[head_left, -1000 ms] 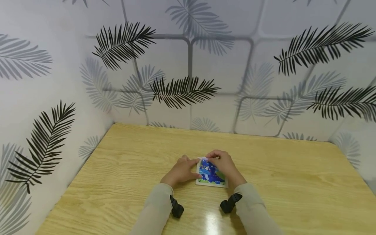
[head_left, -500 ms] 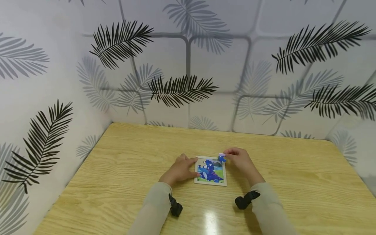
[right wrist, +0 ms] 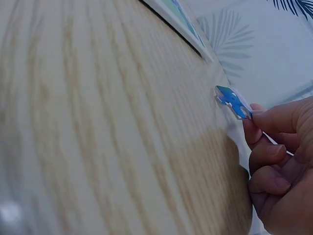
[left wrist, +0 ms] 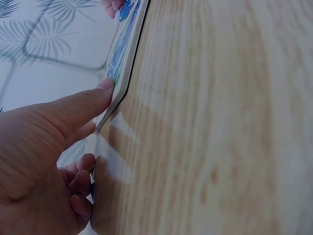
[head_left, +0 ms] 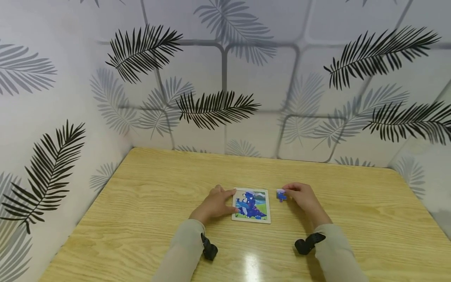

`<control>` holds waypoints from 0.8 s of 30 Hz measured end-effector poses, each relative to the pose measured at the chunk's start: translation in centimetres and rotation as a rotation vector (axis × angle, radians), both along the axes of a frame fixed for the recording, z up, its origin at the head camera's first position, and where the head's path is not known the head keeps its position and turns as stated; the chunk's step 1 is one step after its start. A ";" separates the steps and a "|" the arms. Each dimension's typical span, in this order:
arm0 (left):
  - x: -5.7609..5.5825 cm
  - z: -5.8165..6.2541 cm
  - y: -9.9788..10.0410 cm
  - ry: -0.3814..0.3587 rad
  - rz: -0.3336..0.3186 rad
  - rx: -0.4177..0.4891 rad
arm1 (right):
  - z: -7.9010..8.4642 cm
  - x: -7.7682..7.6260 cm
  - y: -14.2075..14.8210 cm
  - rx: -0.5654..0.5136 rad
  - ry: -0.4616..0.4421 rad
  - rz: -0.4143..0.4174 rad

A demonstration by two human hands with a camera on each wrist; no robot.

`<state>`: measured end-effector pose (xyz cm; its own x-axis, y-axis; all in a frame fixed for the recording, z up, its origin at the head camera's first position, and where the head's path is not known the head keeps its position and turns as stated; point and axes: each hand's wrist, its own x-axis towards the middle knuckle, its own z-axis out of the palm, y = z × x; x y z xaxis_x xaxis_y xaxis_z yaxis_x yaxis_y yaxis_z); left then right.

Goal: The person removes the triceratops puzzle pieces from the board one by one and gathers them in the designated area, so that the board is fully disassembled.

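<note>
A small square jigsaw puzzle (head_left: pixel 251 209) with a pale frame and a blue dinosaur picture lies flat on the table. My left hand (head_left: pixel 213 204) rests at its left side, thumb and index finger spread apart on the frame. In the left wrist view, the thumb (left wrist: pixel 93 100) presses on the frame's edge while the other fingers bend beside it. Right of the puzzle, my right hand (head_left: pixel 303 199) pinches a blue and white puzzle piece (right wrist: pixel 229 99) by one end between thumb and index finger. A bare patch shows in the picture's upper left part.
The wood-grain table (head_left: pixel 169 176) stretches out on all sides of the puzzle. Behind it stands a pale wall (head_left: pixel 260 129) with printed feather leaves. Black wrist cameras sit on both cuffs, the left camera (head_left: pixel 210 250) and the right camera (head_left: pixel 305 244).
My right hand has lifted the puzzle piece from the puzzle's upper left and carried it right, past the frame. The left hand stays at the frame's left side.
</note>
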<state>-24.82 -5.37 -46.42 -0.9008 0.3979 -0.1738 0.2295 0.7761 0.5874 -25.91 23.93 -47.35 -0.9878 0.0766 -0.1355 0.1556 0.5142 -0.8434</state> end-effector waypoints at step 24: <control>0.3 0.2 -0.2 0.008 -0.009 -0.001 | -0.7 0.3 0.2 -0.001 0.048 -0.002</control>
<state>-24.56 -5.53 -46.22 -0.8987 0.4056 -0.1669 0.2411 0.7746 0.5847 -25.65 24.08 -48.06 -0.9930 0.0788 -0.0882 0.1163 0.5127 -0.8506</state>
